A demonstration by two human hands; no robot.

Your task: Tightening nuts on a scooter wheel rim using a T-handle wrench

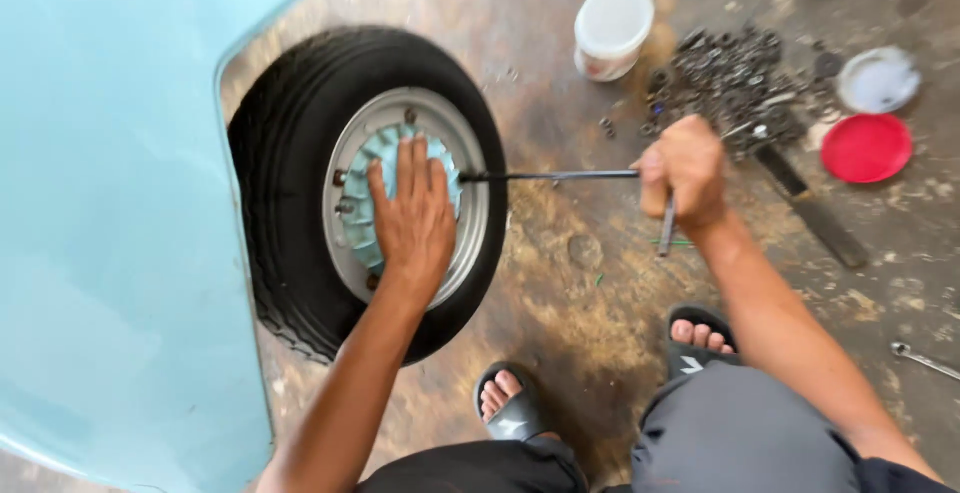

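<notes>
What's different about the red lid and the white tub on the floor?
The flat round red plastic lid is red and lies low on the concrete floor; the white plastic tub is white and stands taller. The red lid sits to the right of the pile of dark metal nuts, the white tub to its left. Both are round and plastic.

The tyre (290, 253) is matt black rubber with rough tread; its rim (470, 223) is dull grey metal. The wrench (560, 175) is dark steel. The floor (580, 283) is stained, rough concrete. The lid (866, 148) is smooth red plastic.
</notes>
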